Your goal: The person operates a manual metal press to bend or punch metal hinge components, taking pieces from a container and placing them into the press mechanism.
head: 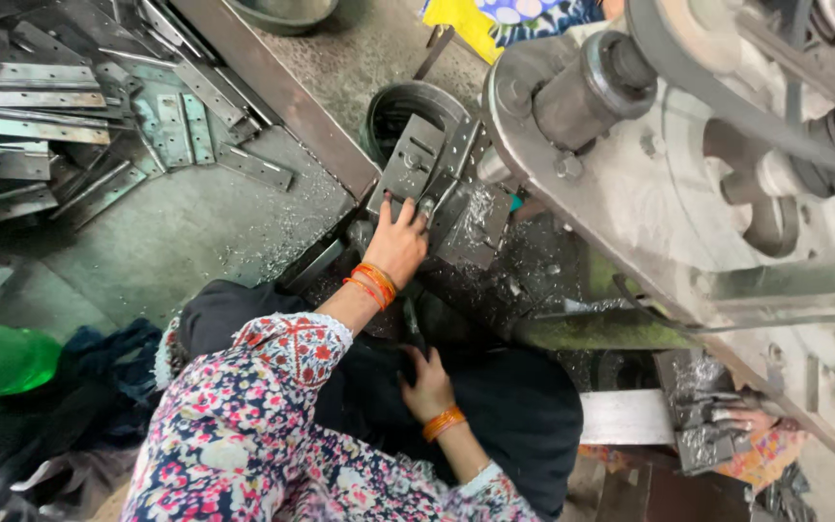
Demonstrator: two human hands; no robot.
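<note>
Fingers of the left hand (398, 242) are being spread narrowly over the lower edge of a slotted grey metal plate (414, 162), which is being pressed flat at the mouth of a belt-driven press machine (669, 184), just ahead of the fingertips. Fingers of the right hand (427, 385) are being curled loosely against dark cloth on the lap, and whether anything is being held in them cannot be told. Risk is being judged mostly at the left fingertips: they are being kept right against the plate, close beside the machine's working parts, so a slip of the plate on the loose metal shavings (480, 208) beneath could be carrying them towards the tooling. Sharp plate edges and those shavings are also being judged a cutting hazard for bare skin, and the orange bangles (371, 283) behind the left fingers could be catching on a corner. The drive belt (727, 97), well beyond the fingertips, is running unguarded near the loose floral sleeve (282, 353). The tooling itself is being hidden behind the plate and the machine's frame; the black round bin (393, 106) past the plate is being half covered; the pile of finished plates (60, 106), far to the left of the fingers, is being cut off by the frame edge. Another person's hand (751, 420), far to the right, is being hardly made out among grey parts.
</note>
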